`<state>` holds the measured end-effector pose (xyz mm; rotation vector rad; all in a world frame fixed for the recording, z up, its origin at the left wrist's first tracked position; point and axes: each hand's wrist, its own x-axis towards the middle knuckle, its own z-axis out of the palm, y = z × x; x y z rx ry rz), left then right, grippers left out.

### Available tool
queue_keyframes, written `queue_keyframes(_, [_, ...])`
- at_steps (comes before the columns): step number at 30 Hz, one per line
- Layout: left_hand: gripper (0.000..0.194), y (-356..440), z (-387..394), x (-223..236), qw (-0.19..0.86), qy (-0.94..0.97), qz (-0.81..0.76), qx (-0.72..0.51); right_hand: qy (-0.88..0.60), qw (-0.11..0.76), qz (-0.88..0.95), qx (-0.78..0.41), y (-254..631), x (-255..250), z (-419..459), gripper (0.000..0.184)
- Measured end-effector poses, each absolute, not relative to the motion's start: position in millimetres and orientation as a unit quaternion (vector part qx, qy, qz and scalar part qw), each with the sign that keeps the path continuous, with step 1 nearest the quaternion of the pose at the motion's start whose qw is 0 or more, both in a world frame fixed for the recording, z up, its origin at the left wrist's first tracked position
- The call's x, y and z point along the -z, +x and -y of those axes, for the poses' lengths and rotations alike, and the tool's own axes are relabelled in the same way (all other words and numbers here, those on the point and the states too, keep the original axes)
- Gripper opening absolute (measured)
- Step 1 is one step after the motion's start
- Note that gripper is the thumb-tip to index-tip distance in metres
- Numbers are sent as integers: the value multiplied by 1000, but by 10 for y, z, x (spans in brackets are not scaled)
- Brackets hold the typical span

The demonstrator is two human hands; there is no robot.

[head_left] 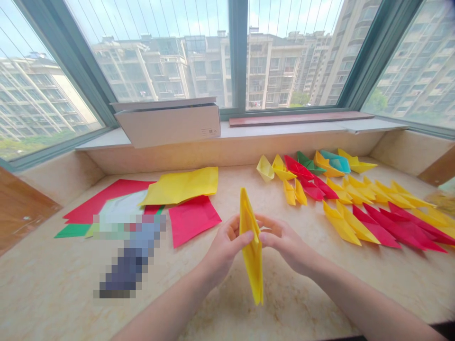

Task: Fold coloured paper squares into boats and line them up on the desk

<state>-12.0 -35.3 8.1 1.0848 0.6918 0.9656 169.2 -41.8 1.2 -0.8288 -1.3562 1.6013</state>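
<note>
A folded yellow paper piece (253, 258), long and pointed at both ends, stands on edge above the marble sill. My left hand (223, 246) pinches its left side with thumb and fingers. My right hand (284, 241) pinches its right side at the same height. Both hands are closed on the paper's middle. Its upper tip points away from me and its lower tip points toward me.
Flat sheets of yellow (181, 185), red (192, 219) and green paper (73, 230) lie at the left, beside a blurred-out patch. Several folded paper boats in yellow, red, green and blue (355, 199) lie at the right. A white box (170, 124) sits on the window ledge.
</note>
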Motion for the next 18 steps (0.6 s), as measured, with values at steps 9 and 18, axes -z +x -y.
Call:
queue_keyframes(9, [57,-113,476,-108,716,459,-297,-434,-262,399,542,-692,1702,-97,463,44])
queue_keyframes(18, [53,-165,456,-206,687,564,-292,-352,-268,363,565,-691,1706,-101,442,51])
